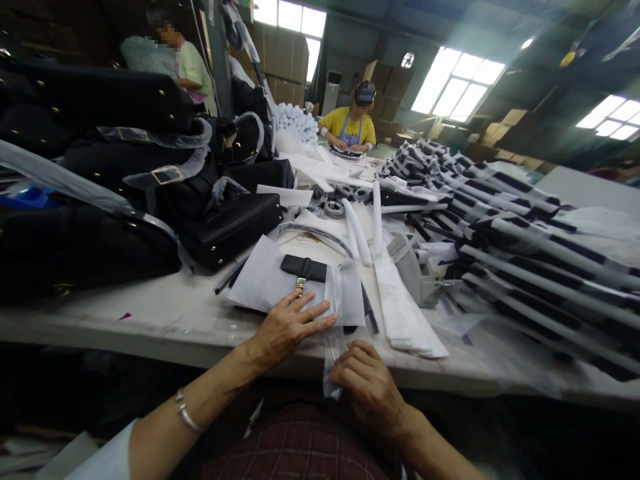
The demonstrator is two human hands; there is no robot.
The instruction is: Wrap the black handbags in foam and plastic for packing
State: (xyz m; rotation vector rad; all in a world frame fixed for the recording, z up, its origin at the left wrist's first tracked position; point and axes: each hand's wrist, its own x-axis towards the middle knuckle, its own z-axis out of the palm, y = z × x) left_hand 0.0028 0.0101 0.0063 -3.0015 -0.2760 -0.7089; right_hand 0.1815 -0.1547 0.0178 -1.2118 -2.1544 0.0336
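Observation:
In front of me a black bag lies on the table under a sheet of white tissue paper (260, 277). Its dark strap tab (316, 268) and gold clasp (301, 285) show through on top. My left hand (293, 327) rests flat on the paper just below the clasp, fingers spread. A strip of clear plastic film (334, 347) runs down over the right part of the paper and past the table's front edge. The fingers of my right hand (367, 383) are curled closed on the lower end of that strip. A curved handle (320, 231) lies behind the paper.
Black bags (230, 227) with wrapped straps are piled at the left. White paper strips (405, 313) and a grey plastic holder (423, 267) stand right of the work. A tall stack of wrapped black pieces (540, 260) fills the right side. Across the table sits a co-worker (350, 127).

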